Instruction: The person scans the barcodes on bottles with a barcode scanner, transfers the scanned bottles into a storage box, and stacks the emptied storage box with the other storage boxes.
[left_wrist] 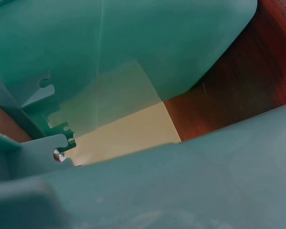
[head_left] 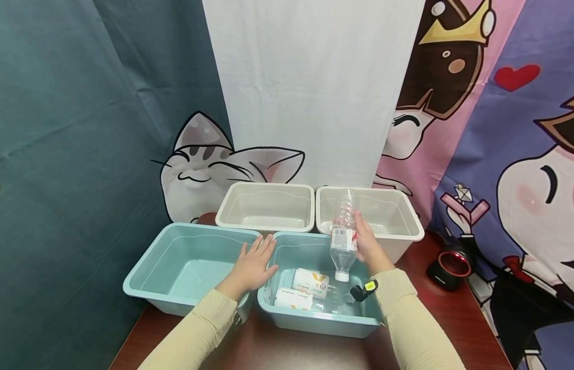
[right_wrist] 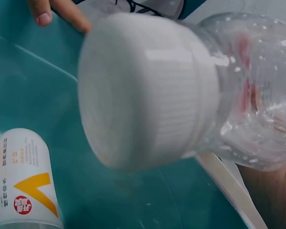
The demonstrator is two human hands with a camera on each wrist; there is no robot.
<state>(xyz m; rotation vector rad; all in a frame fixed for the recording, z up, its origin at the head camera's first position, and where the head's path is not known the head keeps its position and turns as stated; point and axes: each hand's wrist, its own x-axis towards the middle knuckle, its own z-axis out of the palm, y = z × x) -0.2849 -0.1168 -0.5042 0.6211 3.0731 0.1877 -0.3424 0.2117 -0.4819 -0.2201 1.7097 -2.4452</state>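
Observation:
My right hand (head_left: 369, 247) grips a clear plastic bottle (head_left: 344, 239) round its side, the white cap (right_wrist: 143, 95) pointing down. It hangs over the right blue bin (head_left: 324, 325), its upper part overlapping the right cream bin (head_left: 398, 229) in the head view. Inside the blue bin, plastic bottles with white labels (head_left: 311, 283) marked in orange lie on their sides; one such label (right_wrist: 26, 176) shows close up in the right wrist view. With fingers spread, my left hand (head_left: 252, 267) rests where the two blue bins' rims meet. Bin walls hide it from the left wrist view.
The left blue bin (head_left: 150, 295) stands beside the right one. Behind them is the left cream bin (head_left: 264, 228). A black device with a red ring (head_left: 451, 267) sits on the red-brown table (head_left: 435, 313) at right. Printed curtains (head_left: 310, 103) hang behind.

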